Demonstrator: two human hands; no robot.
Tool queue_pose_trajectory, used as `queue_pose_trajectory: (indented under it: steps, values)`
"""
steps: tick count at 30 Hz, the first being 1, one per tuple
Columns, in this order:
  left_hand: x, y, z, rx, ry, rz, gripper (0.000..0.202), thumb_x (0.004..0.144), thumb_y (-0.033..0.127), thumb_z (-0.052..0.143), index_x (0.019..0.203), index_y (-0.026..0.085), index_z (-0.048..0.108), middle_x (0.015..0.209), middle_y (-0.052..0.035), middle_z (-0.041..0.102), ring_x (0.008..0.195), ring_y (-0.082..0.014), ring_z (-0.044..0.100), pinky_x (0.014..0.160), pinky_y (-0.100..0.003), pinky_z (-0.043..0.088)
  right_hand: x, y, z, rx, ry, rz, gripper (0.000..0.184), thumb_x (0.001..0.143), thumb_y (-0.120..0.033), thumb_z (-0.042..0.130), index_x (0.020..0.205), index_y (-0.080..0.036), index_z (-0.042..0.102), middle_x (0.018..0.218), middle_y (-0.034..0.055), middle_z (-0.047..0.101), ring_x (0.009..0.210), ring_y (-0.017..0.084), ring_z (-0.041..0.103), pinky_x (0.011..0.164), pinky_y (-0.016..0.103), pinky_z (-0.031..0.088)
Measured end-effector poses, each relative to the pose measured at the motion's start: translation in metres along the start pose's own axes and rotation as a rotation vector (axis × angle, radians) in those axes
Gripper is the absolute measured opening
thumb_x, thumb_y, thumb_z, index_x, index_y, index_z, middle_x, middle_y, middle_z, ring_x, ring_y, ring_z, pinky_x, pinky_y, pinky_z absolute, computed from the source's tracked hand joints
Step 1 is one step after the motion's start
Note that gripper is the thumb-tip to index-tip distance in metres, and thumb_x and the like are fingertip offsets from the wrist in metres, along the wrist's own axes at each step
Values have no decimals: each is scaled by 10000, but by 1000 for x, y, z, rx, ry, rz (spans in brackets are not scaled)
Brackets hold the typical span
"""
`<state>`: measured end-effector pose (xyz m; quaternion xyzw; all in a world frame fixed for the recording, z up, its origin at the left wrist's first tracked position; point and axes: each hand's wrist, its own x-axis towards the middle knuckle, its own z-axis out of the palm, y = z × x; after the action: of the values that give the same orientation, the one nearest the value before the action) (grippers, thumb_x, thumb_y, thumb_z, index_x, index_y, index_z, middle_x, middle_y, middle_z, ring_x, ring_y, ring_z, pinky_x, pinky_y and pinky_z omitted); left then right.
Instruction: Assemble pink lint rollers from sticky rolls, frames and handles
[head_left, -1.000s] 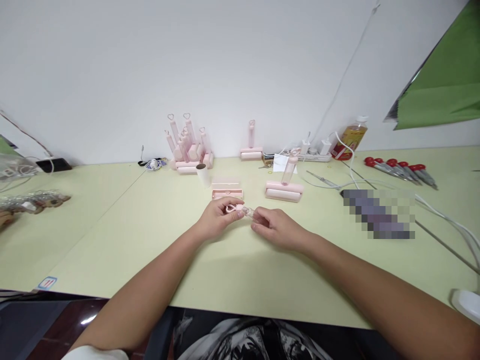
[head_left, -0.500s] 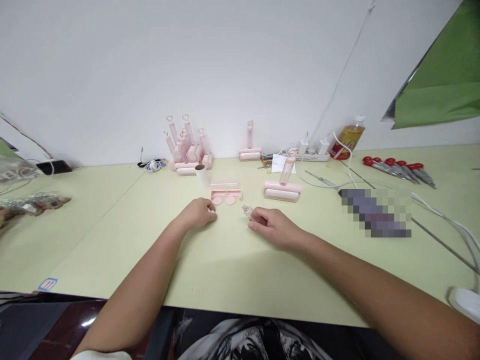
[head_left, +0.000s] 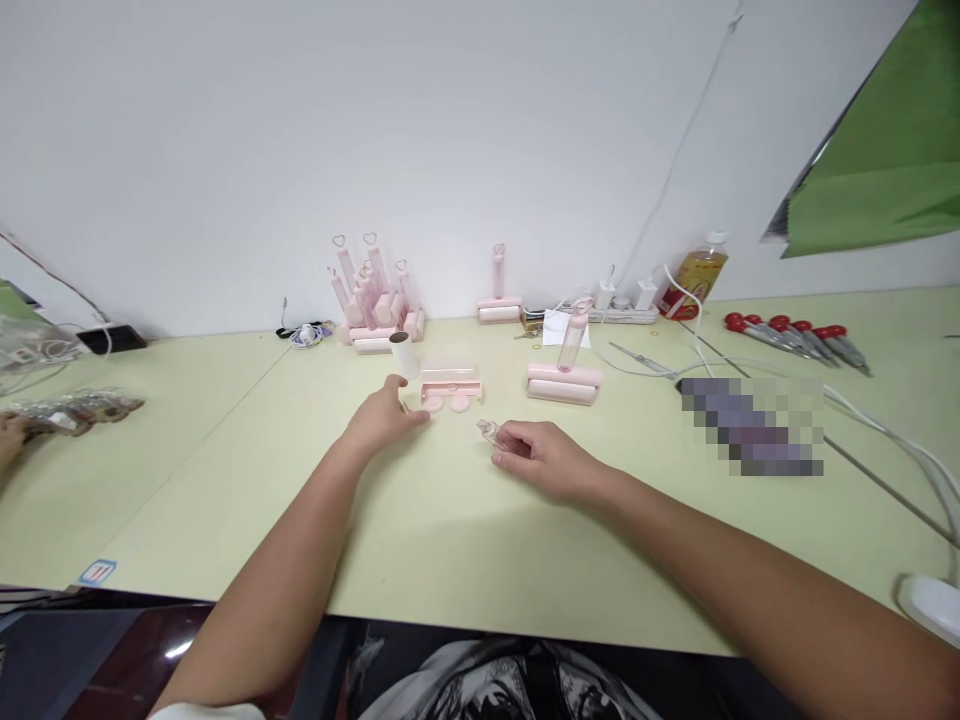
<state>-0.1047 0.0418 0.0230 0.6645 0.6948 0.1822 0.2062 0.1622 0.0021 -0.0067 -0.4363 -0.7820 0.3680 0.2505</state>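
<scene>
My right hand (head_left: 546,458) rests on the pale green table (head_left: 465,520), its fingers closed on a small clear tube (head_left: 490,432) that sticks out to the left. My left hand (head_left: 385,410) is stretched forward with fingers curled, just left of two pink discs (head_left: 445,403) and a flat pink holder (head_left: 450,383). I cannot see whether it holds anything. A white paper core (head_left: 403,353) stands just beyond it. A pink roller with a clear handle (head_left: 565,378) lies right of the holder.
Several pink rollers (head_left: 375,300) stand grouped at the wall, one more (head_left: 500,298) apart. Right: power strip (head_left: 624,313), bottle (head_left: 700,275), red-handled screwdrivers (head_left: 796,336), cables (head_left: 885,440). Far left: clear packets (head_left: 75,407) and another person's hand (head_left: 10,435).
My left hand let go of the tube's pink-capped end and moved left and forward to the pink discs. My right hand kept the clear tube and shifted slightly.
</scene>
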Motion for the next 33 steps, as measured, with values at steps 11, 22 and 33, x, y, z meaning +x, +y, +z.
queue_pose_trajectory:
  steps: [11,22,33]
  values:
    - [-44,50,25,-617,-342,496,308,783,434,670,921,160,642,673,10,572,599,-94,493,561,-216,406,-1,1,12,152,-81,-133,242,879,-430,554,833,-196,511,698,-41,445,623,111,407,577,248,330]
    - [25,14,-58,-145,510,71,230,697,398,667,727,174,624,608,15,558,527,-112,485,512,-242,354,4,15,14,256,-90,51,388,869,-466,576,1170,-221,573,899,24,571,770,154,528,663,282,430]
    - [66,7,-23,167,336,0,237,750,434,598,835,215,624,868,-47,700,796,-222,632,584,-283,369,4,17,15,245,-83,77,327,858,-433,596,1094,-209,635,892,28,590,796,159,552,684,287,438]
